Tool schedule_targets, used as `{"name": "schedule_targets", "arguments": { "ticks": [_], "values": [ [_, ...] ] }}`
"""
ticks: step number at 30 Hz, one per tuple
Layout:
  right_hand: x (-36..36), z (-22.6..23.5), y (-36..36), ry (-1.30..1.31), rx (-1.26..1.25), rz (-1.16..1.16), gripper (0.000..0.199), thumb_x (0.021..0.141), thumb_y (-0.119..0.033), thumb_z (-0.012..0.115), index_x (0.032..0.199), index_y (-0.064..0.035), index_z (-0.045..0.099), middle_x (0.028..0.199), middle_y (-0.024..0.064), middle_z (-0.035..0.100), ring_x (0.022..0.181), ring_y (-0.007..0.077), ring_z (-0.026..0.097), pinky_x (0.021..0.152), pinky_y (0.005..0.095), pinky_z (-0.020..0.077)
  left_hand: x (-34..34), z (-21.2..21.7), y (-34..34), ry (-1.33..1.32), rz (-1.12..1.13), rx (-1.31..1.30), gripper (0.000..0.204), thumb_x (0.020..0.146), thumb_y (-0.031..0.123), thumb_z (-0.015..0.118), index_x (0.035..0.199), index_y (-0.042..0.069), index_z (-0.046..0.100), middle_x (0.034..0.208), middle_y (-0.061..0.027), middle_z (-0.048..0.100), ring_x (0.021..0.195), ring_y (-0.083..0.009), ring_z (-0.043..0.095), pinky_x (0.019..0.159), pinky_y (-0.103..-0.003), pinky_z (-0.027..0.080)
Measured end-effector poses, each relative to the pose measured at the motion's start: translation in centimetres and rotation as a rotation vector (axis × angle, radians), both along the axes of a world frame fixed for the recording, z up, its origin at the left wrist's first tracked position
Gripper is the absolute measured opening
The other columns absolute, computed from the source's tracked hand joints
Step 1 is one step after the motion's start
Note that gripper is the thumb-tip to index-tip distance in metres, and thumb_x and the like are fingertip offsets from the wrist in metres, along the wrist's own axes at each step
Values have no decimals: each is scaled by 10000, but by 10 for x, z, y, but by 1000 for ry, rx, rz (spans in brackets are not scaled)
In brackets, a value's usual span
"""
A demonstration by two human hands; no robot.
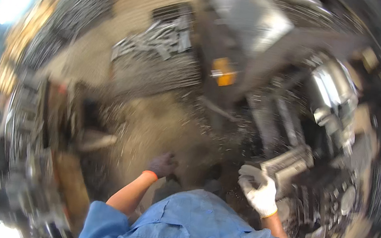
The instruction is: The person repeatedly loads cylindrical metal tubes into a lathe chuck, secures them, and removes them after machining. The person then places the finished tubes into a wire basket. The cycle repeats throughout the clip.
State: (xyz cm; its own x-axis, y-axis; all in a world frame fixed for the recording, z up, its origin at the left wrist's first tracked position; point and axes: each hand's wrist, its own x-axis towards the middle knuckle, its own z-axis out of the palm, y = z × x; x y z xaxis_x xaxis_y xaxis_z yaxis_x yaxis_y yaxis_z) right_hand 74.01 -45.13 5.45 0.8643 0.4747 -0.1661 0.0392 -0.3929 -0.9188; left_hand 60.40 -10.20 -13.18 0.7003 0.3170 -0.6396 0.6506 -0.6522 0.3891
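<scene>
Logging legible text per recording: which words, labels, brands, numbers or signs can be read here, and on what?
None can be read; much of the view is blurred.
Orange-yellow object: too blurred to tell any marking.
Shiny rounded metal part: too blurred as well.
Blue shirt: no lettering visible.

A head-worn fisheye camera, the left of a side-by-side pair, looks steeply down over the wearer's blue work shirt (177, 234) onto a workshop floor (149, 125). The shirt fills the close foreground; the left hand (162, 164) and right hand (261, 192) lie just beyond, the surroundings farther off, blurred and bending toward the rim.
</scene>
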Motion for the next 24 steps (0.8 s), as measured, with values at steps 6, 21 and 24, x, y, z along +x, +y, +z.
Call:
{"name": "schedule_targets", "arguments": {
  "ticks": [6,21,24],
  "values": [
    [-24,-30,170,-15,-125,460,366,903,-95,694,1253,10,707,1093,135,788,962,179,765,894,314,603,-456,-106,71,148,1143,-4,692,910,571,677,1405,91,622,1378,-178,689,1245,-414,656,1028,-434,517],
    [-203,-52,454,-393,-268,1354,359,906,-281,711,1195,-72,748,1166,166,758,1090,345,728,954,403,571,-583,-189,-73,5,1880,-423,368,982,357,663,1188,57,716,1012,-122,712,882,-227,686,713,-413,558],
    [-216,-68,487,-430,-277,1468,247,914,-239,706,1086,-84,793,1084,149,778,1026,324,746,910,388,583,-574,-182,-32,-256,1753,-216,364,1002,318,659,1234,39,690,1044,-109,722,882,-208,686,725,-385,565]
  ]
}}
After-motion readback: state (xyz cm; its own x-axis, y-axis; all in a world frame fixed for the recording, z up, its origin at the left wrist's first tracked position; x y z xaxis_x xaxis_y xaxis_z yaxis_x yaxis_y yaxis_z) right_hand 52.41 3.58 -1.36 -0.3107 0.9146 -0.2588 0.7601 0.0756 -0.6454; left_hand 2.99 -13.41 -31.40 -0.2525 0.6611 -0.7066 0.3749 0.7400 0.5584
